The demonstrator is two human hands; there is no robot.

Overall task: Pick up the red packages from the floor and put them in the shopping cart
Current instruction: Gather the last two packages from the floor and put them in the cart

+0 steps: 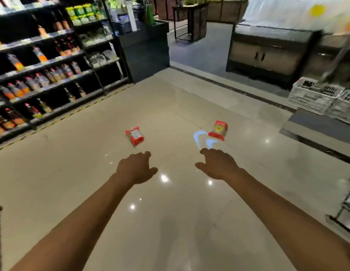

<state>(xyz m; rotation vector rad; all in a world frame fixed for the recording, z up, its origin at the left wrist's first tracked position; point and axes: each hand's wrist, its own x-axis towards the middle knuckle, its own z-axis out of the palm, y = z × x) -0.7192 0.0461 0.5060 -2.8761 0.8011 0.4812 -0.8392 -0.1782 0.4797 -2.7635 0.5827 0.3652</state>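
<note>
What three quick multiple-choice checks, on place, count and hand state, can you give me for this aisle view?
1. Where are the shelves of bottles?
A. Person's left
B. Person's right
C. Not in view

2. How many red packs lie on the floor?
A. One
B. Two
C. Four

3. What are the hands doing?
A. Both gripping packs
B. Both empty, reaching forward
C. One holding a bottle

Answers:
1 A, they fill the picture's left side.
2 B, the left pack and right pack lie apart.
3 B, left hand and right hand are open, short of the packs.

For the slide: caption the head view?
Both hands, left hand and right hand, reach empty toward two red packages on the floor.
</note>
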